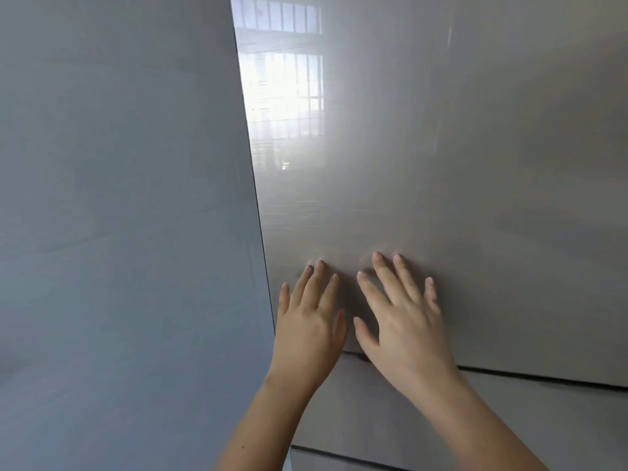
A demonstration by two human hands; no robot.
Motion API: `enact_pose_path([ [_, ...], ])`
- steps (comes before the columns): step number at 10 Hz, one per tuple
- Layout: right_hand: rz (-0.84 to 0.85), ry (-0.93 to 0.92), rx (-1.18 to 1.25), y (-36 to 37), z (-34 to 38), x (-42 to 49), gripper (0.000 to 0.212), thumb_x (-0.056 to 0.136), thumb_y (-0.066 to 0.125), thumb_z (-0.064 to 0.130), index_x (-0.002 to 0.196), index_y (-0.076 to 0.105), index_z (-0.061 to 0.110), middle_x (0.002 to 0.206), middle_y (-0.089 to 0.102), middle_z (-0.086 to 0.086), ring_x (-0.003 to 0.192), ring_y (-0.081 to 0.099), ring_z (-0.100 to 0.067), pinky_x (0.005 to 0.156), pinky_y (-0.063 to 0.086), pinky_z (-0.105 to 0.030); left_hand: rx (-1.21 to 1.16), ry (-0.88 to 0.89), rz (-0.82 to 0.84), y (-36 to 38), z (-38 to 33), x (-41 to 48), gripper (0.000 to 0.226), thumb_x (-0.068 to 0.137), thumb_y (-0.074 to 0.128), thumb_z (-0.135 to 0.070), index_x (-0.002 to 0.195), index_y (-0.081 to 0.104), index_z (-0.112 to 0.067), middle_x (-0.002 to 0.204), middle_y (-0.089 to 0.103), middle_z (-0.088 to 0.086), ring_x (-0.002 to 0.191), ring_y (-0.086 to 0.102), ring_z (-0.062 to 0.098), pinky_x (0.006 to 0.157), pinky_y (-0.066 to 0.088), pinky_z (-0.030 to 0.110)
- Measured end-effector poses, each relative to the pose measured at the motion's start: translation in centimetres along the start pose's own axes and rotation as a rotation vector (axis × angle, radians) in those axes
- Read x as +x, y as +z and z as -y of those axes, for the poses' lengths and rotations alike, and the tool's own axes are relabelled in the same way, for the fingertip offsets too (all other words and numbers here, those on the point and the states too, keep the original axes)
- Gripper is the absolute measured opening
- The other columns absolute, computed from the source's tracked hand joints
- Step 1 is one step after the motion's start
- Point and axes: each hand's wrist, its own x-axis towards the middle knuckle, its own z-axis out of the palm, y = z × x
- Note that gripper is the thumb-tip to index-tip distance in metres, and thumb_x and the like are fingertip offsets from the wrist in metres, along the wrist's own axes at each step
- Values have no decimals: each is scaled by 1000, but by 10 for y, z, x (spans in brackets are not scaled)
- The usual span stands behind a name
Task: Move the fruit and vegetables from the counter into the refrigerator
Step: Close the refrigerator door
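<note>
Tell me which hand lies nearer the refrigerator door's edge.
The left hand, flat almost at the left edge of the refrigerator door; the right hand lies farther in.

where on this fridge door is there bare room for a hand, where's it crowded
Bare: the door above the left hand and right hand, up past the window reflection, and right of them above the dark seam; also the grey panel left of the door's edge. Crowded: the lower left corner, where both hands press flat.

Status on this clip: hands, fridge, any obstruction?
Left hand and right hand both flat, fingers spread, on the refrigerator door. Door looks shut. No produce in view. Nothing in the way.
</note>
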Motion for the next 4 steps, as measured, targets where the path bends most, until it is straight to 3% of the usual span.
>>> enact_pose_path([
  [2, -15, 6, 7, 2, 3, 0, 57, 61, 80, 27, 113, 64, 10, 132, 53, -16, 123, 47, -38, 87, 38, -66, 6, 10, -32, 0, 5, -3, 49, 69, 77, -15, 114, 61, -4, 131, 53, 18, 121, 50, 36, 88, 41, 60],
  [4, -63, -5, 46, -4, 5, 1, 46, 69, 70, 27, 112, 64, 10, 128, 57, -16, 118, 52, -39, 88, 38, -65, 65, -26, -44, -14, 8, -8, 44, 80, 45, -31, 115, 59, -9, 126, 58, 13, 117, 53, 33, 90, 43, 55],
])
